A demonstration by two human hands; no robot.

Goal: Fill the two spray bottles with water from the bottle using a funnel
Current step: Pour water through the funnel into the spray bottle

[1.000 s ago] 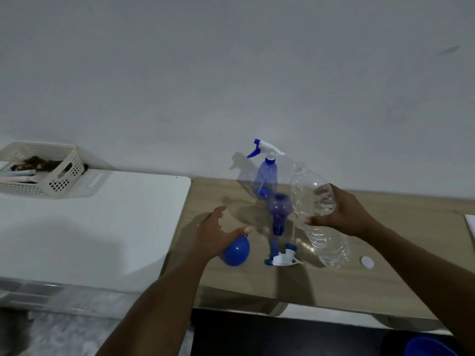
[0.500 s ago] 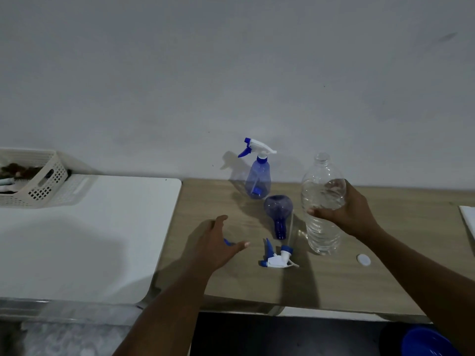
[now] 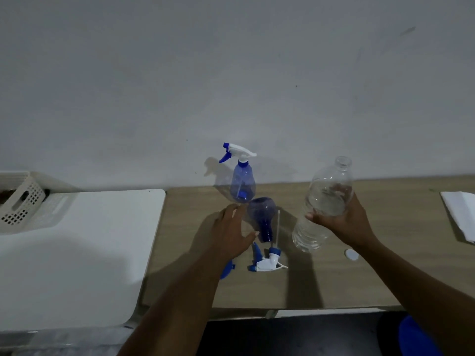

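My left forearm covers most of the funnel (image 3: 226, 270), just nearer me than the lying spray bottle (image 3: 262, 219); whether my left hand (image 3: 231, 232) touches that bottle, I can't tell. Right of it, my right hand (image 3: 341, 222) masks part of the water bottle (image 3: 309, 236). Far left, the basket (image 3: 18, 204) is cut off.

A bare grey wall (image 3: 231, 73) is standing behind a wooden table (image 3: 334, 283), with a white table (image 3: 77, 253) sitting just beside it in dim light.
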